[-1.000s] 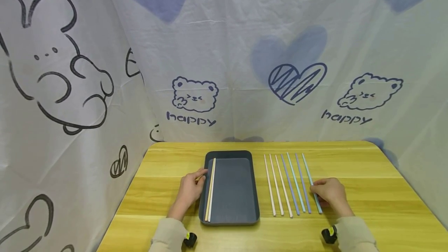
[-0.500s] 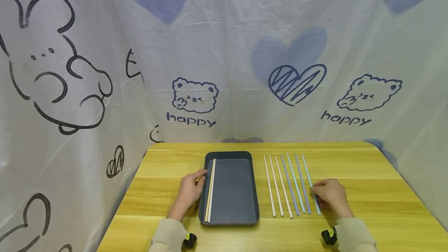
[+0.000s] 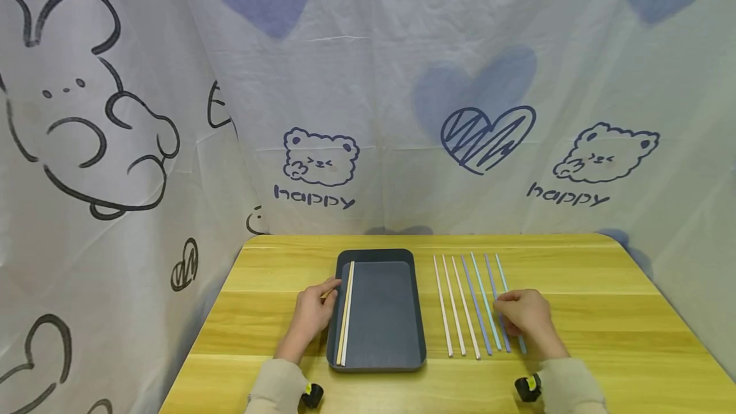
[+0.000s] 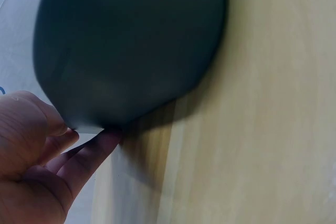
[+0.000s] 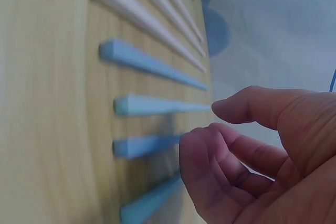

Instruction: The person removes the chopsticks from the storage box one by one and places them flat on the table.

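My left hand (image 3: 313, 312) pinches the left rim of a dark grey tray (image 3: 388, 312); the left wrist view shows the thumb and fingers at the edge of the tray's underside (image 4: 131, 51). A yellowish and a white chopstick (image 3: 348, 318) lie side by side along the tray's left wall. My right hand (image 3: 524, 315) hovers over the right end of a row of chopsticks, thumb apart from the curled fingers, with nothing between them. Closest to the fingertips is a purple-blue chopstick (image 5: 144, 146). The hand partly covers the outermost teal chopstick (image 3: 503, 273) in the head view.
Left of the right hand lie three pale pink-white chopsticks (image 3: 455, 305), a purple one (image 3: 475, 299) and a light teal one (image 3: 485, 299), roughly parallel on the wooden table (image 3: 621, 312). A printed white cloth (image 3: 402, 82) hangs behind.
My right hand has let go of the outermost teal chopstick and shifted left, over the purple-blue one beside it. The left hand and the tray stay put.
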A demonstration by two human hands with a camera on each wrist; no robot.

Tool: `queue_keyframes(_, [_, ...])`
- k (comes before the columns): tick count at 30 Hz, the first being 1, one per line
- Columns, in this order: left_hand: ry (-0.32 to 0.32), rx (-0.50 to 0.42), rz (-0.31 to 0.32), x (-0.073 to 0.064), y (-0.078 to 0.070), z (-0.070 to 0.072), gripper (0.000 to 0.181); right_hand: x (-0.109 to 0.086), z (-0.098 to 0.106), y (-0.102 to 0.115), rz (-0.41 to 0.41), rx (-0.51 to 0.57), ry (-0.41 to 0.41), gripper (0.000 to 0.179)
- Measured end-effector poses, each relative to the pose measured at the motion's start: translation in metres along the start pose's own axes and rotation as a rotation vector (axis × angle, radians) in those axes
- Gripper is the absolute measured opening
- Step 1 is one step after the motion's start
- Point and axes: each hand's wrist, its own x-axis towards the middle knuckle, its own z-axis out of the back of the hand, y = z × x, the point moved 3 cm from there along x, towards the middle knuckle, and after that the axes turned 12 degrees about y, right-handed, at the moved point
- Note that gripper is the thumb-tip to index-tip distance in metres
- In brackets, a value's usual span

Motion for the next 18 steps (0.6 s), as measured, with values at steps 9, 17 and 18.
queue_keyframes(9, [0.010,0.001,0.015,0.000,0.002,-0.002,0.031,0.004,-0.021,0.018,0.024,0.092,0.014,0.037])
queue_keyframes(17, [0.017,-0.003,0.015,0.000,0.001,-0.001,0.032,0.007,-0.040,0.038,0.062,0.077,0.033,0.038])
queue_keyframes(18, [0.023,-0.008,0.018,0.000,0.002,-0.001,0.032,0.008,-0.043,0.039,0.064,0.084,0.036,0.038])
